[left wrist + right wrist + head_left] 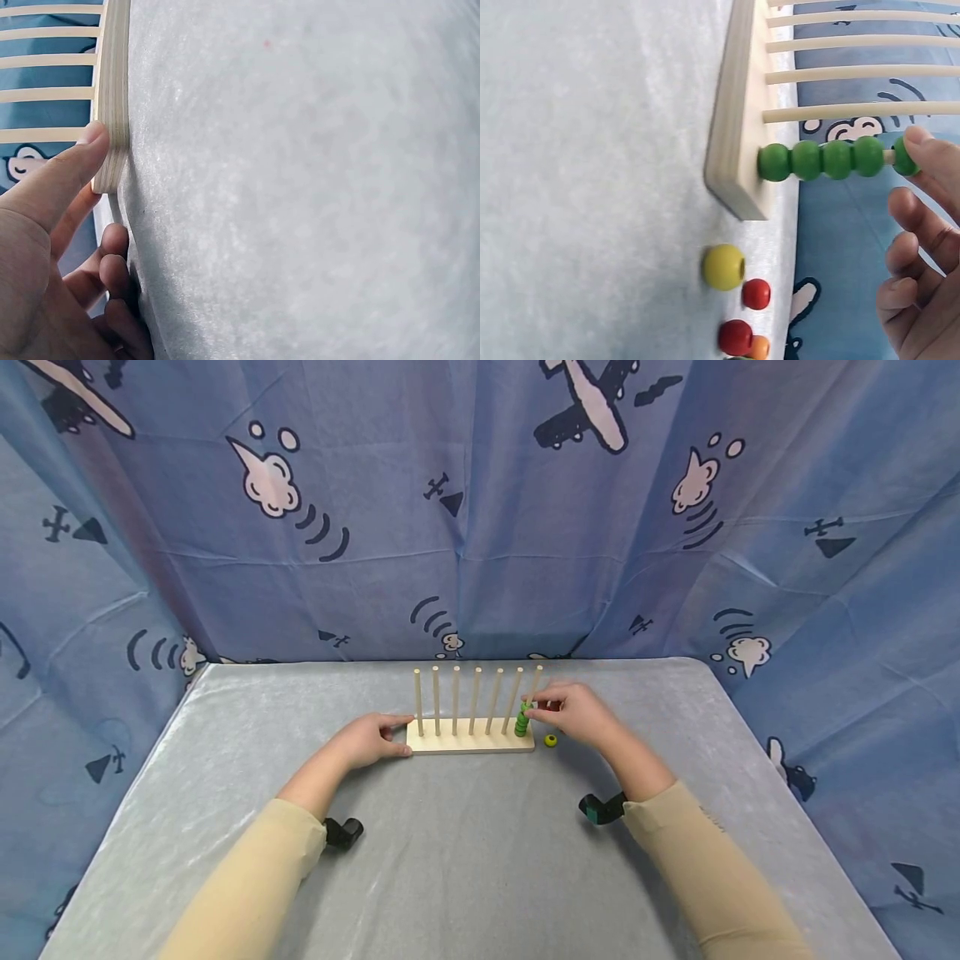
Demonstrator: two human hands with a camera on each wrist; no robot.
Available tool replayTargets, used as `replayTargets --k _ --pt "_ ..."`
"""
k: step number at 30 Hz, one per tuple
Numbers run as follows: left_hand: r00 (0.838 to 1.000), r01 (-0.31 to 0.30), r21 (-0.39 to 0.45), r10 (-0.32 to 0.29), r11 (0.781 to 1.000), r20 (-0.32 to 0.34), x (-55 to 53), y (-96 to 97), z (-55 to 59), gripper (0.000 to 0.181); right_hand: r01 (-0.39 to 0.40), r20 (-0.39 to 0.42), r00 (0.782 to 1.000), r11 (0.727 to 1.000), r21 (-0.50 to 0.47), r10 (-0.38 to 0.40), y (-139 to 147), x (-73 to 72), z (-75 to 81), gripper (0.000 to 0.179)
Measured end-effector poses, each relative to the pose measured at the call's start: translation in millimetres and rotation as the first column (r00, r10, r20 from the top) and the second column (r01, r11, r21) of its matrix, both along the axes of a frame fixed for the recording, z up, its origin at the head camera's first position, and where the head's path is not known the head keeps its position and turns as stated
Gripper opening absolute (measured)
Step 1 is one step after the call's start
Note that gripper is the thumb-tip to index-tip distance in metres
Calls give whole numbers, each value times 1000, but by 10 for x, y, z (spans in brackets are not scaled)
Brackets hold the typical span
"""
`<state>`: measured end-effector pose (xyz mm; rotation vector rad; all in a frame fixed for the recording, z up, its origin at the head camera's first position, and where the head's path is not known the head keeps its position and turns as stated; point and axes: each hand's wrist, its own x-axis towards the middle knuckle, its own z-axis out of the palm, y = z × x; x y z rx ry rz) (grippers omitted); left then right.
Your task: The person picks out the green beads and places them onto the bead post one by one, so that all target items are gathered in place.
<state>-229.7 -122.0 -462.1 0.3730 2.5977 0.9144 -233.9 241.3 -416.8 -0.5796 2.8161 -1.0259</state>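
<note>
A pale wooden rack (468,745) with several upright pegs stands on the table. My left hand (367,739) grips its left end, the thumb (94,139) on the front edge and a finger behind. At the other end, my right hand (577,710) pinches a green bead (904,157) between thumb and finger. This bead is on the upper part of the rightmost peg, a small gap above the stack. Several green beads (837,160) are stacked below it, down to the base. The other pegs carry no beads.
Just right of the rack lies a yellow bead (724,267). Near it in the right wrist view are two red beads (756,294) and an orange bead (759,347). A grey cloth (465,843) covers the table; a blue patterned curtain (375,568) hangs behind.
</note>
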Motion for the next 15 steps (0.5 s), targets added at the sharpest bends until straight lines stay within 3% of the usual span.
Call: replayTargets --k 8,15 --pt "1000 0 10 0 1000 4 -6 -1 -12 63 -2 45 999 1000 17 2 1 -4 -77 26" --pt "1000 1 7 -1 1000 3 -11 -4 -24 63 -6 15 1000 1000 9 6 40 -15 -66 25"
